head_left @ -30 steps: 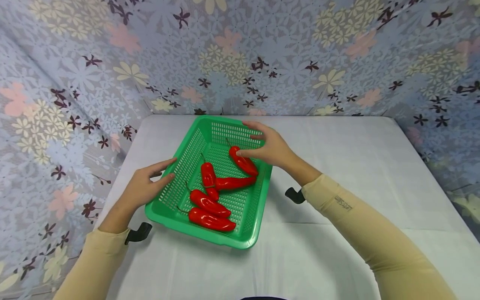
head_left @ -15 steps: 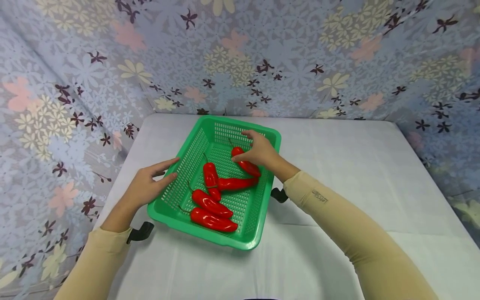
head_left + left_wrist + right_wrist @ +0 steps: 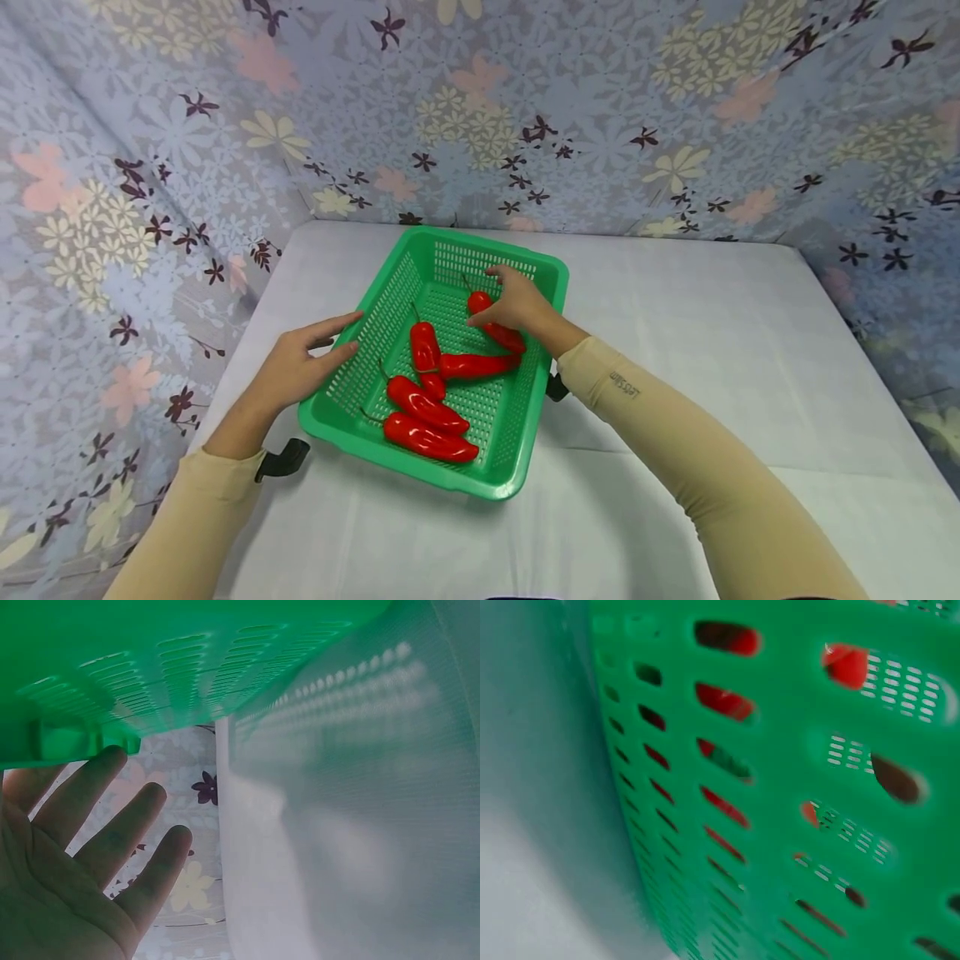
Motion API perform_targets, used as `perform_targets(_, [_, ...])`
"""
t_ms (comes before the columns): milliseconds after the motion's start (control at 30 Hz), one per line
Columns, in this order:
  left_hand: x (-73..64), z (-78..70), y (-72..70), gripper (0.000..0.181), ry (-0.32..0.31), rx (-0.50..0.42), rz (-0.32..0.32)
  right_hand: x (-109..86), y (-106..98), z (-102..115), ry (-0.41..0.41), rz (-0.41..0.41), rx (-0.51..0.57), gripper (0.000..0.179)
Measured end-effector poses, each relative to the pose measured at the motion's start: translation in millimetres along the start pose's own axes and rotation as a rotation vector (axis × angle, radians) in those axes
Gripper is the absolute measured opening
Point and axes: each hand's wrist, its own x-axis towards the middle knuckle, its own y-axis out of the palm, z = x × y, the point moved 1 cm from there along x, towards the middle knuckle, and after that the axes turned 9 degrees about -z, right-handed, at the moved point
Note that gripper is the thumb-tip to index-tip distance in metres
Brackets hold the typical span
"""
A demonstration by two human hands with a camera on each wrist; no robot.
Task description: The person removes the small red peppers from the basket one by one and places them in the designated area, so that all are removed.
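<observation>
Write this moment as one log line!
left hand: at green basket | right hand: over farthest red pepper | basket: five red peppers inside

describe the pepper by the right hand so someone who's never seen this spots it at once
On the white table, find the green basket, then the right hand over its far right part. The red pepper lies at that hand, stem toward the floral backdrop. Of all five it lies farthest back, and it alone is partly hidden by a hand.
</observation>
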Motion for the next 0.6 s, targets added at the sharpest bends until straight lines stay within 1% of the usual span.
perform_targets(133, [-0.3,-2.5,-1.5,0.049,-0.001,0.003,0.000,2.1,6.5,-0.9,-0.023,0.022,-0.038,0.095])
perform_targets(267, [-0.8,-4.5,-2.1,0.049,0.001,-0.007,0.003,1.6,10.3,-1.4,-0.035,0.055,-0.130,0.102])
perform_targets(367, [-0.6,-4.9,-1.9,0.048,0.002,-0.006,-0.002,1.2,11.6,-1.0,-0.035,0.061,-0.185,0.106])
perform_targets(500, [-0.7,-4.7,-1.9,0.048,-0.002,-0.001,-0.006,2.2,12.6,0.0,-0.028,0.057,-0.170,0.106])
perform_targets(600, [-1.1,-4.3,-2.0,0.048,-0.003,-0.004,-0.003,3.9,13.5,-0.6,-0.031,0.066,-0.138,0.105])
